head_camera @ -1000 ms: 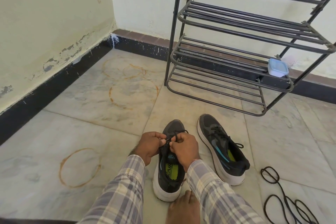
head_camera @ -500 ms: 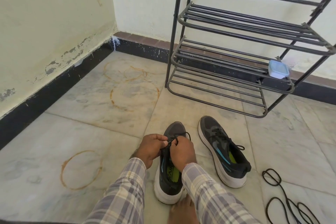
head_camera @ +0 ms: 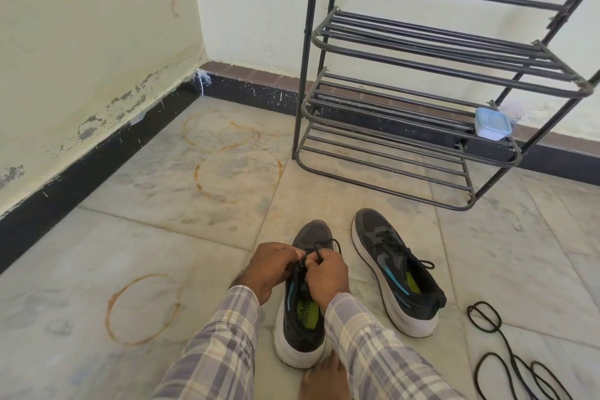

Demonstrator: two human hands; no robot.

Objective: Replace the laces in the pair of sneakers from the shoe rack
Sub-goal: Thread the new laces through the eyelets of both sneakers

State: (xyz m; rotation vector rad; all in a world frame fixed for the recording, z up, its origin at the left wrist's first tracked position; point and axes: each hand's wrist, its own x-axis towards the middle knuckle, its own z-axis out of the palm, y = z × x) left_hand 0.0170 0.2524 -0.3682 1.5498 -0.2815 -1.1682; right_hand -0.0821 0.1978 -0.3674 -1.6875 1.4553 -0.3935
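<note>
Lace [head_camera: 325, 244] over the near sneaker [head_camera: 300, 321] is pinched from both sides, by the left hand [head_camera: 271, 265] and the right hand [head_camera: 326, 273], whose fingertips almost meet. The sneaker's long axis points away, toe toward the shoe rack [head_camera: 422, 107], so the lace probably pulls out heelward. The second sneaker [head_camera: 396, 269] stands just right of it on the floor [head_camera: 162, 253].

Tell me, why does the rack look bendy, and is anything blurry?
Head view: the wide lens bows the rack near the frame's edge; light is soft and even, no glare, faint shadows by the sneakers; the lace pinched by the left hand and right hand looks sharp.
</note>
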